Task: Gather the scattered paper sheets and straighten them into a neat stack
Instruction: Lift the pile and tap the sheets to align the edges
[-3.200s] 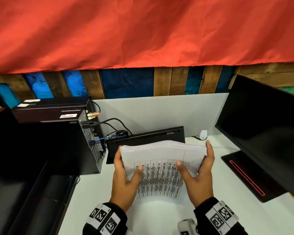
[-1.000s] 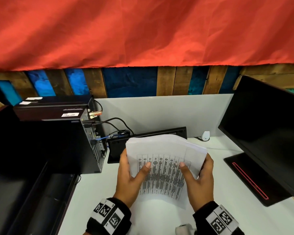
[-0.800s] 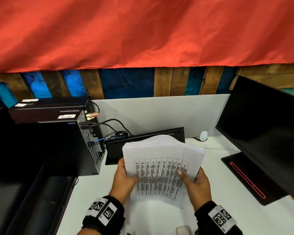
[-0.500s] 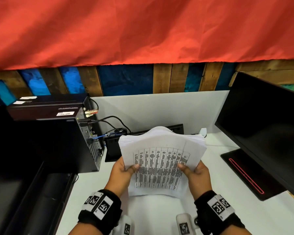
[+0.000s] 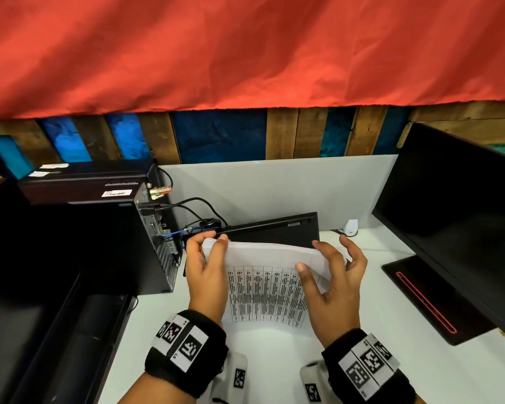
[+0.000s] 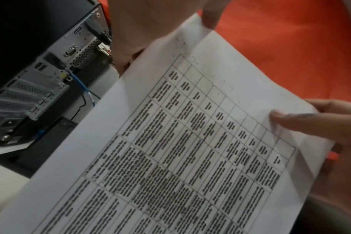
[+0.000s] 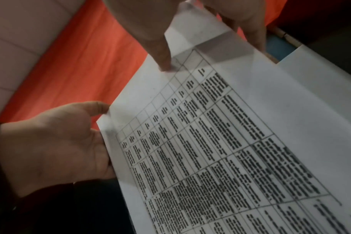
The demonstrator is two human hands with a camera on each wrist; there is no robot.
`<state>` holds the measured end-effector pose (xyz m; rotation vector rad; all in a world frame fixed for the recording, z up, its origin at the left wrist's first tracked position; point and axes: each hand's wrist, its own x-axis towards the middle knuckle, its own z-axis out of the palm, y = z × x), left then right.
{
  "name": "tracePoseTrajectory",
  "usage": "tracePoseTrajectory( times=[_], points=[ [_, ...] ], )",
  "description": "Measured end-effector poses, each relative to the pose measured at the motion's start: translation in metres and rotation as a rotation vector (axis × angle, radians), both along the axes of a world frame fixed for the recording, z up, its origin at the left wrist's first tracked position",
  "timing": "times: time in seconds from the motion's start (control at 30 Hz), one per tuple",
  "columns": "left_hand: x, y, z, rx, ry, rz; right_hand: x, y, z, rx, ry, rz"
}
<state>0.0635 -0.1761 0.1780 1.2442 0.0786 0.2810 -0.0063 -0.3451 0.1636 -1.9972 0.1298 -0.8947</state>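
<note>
Your left hand (image 5: 206,275) gripped the sheets (image 5: 270,284) at their top-left corner, thumb on the front face, fingers curled over the top edge & behind. Your right hand (image 5: 334,290) had its thumb (image 5: 305,272) pressed on the front near the top-right corner; the other fingers were spread & half-curled past the right edge, so I couldn't tell from the head view whether they touched the back. The right wrist view showed a fingertip on the printed face & more fingers at the top corner, w/ paper between them, so that hand held the sheets too.

The sheets stood roughly upright in front of you, above the counter (image 5: 376,374), bottom edge low near the white surface; whether it touched, I couldn't tell. The front page carried a printed table w/ dark text in columns. At the top the edges were layered, not flush, & a bit of paper stuck out beyond the right corner.

Behind the sheets a black flat device (image 5: 277,228) leaned vs. the grey partition (image 5: 274,188). A PC tower (image 5: 99,228) stood to the left, rear ports & cables facing the sheets, a blue cable (image 6: 84,88) running from it. A dark monitor (image 5: 464,217) stood at the right on its base w/ a red line. A small white object (image 5: 351,227) sat by the partition. Red cloth (image 5: 245,48) hung above wooden slats. Both wrists wore black bands w/ printed markers.
</note>
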Motion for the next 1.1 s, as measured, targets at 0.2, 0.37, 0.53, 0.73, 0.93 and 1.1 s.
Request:
tracePoseTrajectory(
  times=[0.2, 0.37, 0.53, 0.73, 0.93, 1.1],
  points=[
    [-0.004, -0.008, 0.002, 0.047, -0.049, -0.032, 0.0, -0.001, 0.005, -0.058, 0.007, -0.003],
    [-0.002, -0.005, 0.002, 0.068, -0.074, -0.134, 0.003, 0.0, 0.009, -0.019, -0.009, 0.031],
    [0.012, 0.009, -0.016, 0.166, 0.01, -0.327, 0.016, -0.017, -0.008, 0.537, 0.085, 0.133],
    [0.027, 0.026, -0.058, 0.328, 0.333, -0.544, 0.031, -0.041, -0.041, 0.618, 0.543, 0.301],
    [0.017, 0.004, -0.048, 0.312, 0.213, -0.298, 0.037, -0.033, -0.031, 0.541, 0.442, 0.233],
    [0.004, 0.006, -0.029, 0.266, 0.081, -0.254, 0.031, -0.022, -0.021, 0.587, 0.275, 0.219]
  ],
)
